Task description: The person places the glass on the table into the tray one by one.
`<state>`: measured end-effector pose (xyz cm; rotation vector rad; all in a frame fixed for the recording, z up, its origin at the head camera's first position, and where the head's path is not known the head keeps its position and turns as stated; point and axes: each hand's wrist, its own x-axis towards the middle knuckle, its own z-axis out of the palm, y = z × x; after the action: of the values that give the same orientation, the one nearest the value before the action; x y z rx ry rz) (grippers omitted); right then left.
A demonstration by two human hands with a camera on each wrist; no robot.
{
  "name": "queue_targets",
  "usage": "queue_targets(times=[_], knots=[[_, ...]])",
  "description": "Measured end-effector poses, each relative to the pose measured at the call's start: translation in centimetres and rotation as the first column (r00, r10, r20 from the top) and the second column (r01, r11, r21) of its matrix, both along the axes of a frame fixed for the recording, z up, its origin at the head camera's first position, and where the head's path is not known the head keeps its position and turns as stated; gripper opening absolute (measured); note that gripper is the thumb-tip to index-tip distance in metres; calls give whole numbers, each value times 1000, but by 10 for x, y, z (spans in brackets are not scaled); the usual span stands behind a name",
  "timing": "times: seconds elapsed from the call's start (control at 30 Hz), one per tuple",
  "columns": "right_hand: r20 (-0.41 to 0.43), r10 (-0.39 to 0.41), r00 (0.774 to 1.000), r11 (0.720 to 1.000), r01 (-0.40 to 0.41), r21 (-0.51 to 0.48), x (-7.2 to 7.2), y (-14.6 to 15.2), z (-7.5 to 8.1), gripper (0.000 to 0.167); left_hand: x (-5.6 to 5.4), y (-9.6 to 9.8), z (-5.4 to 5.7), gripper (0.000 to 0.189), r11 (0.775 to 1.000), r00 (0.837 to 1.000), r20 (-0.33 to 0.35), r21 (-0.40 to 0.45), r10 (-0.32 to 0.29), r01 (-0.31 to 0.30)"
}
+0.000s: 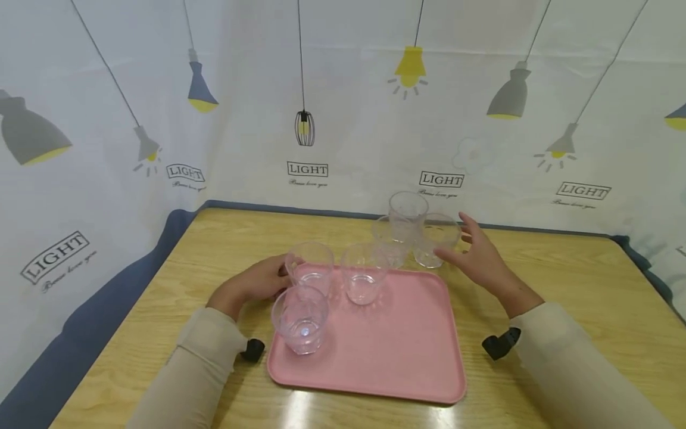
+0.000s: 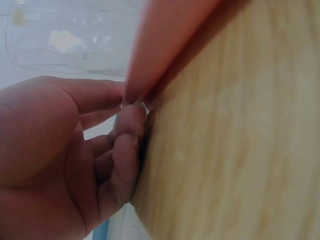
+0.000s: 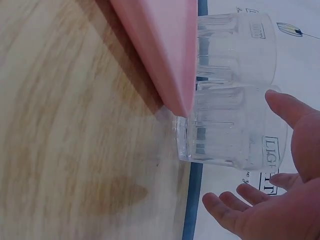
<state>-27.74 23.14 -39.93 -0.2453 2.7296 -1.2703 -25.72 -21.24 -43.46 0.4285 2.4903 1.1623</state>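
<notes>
My left hand (image 1: 259, 279) is at the back left of a pink tray (image 1: 402, 351), thumb and forefinger pinching its rim, as the left wrist view shows. On the tray stand three clear plastic cups: a front left cup (image 1: 300, 333), a back left cup (image 1: 309, 274) and a middle cup (image 1: 363, 285). Past the tray's back edge, my right hand (image 1: 482, 262) is spread with fingers extended beside a clear cup (image 1: 436, 241). In the right wrist view, that hand's thumb (image 3: 285, 105) lies right at the rim of the nearest cup (image 3: 225, 130), and nothing is in its grasp.
Two more clear cups, a taller-looking back cup (image 1: 407, 208) and a nearer cup (image 1: 390, 241), stand close to the right-hand one behind the tray. The wooden table (image 1: 161, 333) meets a white lamp-patterned sheet (image 1: 348, 119) at its back and sides.
</notes>
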Motion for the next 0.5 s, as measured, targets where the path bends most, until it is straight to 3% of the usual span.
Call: queue_targets(times=[0.3,0.5], knots=[[33,-9,999,1000,9,15,-5,-6,-7,111,3,1,2,34,1000,1000,26,15,13,-13],[21,-36,999,998,37,-44,-6,-8,-10,105,4,1,3,37,999,999,31,-2,37,-37]])
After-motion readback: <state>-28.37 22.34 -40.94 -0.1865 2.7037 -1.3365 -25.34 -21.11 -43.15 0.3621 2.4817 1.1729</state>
